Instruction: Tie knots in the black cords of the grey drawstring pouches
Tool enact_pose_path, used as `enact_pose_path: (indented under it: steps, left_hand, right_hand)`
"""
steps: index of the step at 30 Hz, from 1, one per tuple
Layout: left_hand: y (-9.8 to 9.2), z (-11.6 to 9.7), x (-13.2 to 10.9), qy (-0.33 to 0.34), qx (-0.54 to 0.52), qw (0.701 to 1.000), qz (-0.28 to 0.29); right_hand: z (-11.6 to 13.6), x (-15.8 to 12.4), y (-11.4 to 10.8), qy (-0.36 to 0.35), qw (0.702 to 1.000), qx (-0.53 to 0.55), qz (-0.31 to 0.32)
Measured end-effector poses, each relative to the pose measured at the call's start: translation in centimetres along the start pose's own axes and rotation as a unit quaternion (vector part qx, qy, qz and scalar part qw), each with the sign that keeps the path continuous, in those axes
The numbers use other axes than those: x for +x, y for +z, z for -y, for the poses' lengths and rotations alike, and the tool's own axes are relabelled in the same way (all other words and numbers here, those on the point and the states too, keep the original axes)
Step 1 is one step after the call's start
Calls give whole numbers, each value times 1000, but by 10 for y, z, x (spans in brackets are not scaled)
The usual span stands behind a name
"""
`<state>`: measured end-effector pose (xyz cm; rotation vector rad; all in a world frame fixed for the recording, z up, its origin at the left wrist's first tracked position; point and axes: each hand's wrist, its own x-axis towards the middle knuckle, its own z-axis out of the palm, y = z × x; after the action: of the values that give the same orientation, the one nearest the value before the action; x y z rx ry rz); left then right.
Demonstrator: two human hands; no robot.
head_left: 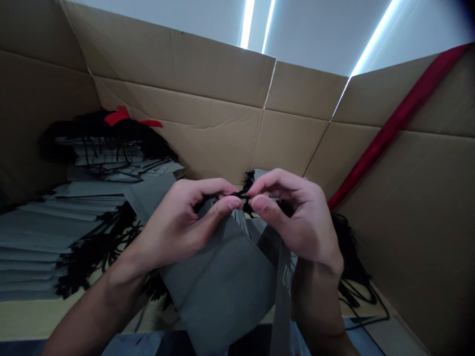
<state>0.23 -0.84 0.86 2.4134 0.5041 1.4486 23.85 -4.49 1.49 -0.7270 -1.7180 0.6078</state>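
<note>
In the middle of the head view, my left hand (pixel 200 217) and my right hand (pixel 297 212) meet fingertip to fingertip. Both pinch a short stretch of black cord (pixel 243 196) between thumb and forefinger. Below them hangs a grey fabric pouch (pixel 226 282), tilted, its top corner close to my left thumb. A grey strap with pale lettering (pixel 282 287) hangs down beside my right wrist. The cord's ends are hidden behind my fingers, and I cannot tell whether it is knotted.
Stacked grey pouches (pixel 29 252) with black cords lie at the left. Behind them is a bundle of black cords (pixel 89 128) with red strips. More black cord (pixel 349 257) lies at the right. Cardboard walls (pixel 178 94) surround the work surface; a dark red band (pixel 389 128) runs down the right one.
</note>
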Motion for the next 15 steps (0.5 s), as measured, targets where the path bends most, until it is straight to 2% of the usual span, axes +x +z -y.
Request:
enact_pose_path:
  steps: [7,10,15]
  left_hand:
    - [0,-4,-1,36,-2,999,32]
    - [0,-8,0,38,-41,998,37]
    - [5,-9,-2,-5,-151,988,32]
  right_hand:
    - [-10,2,4,-55,993,-38,98]
    - [-14,3,4,-79,991,3,108]
    - [-21,-1,13,-77,984,119,111]
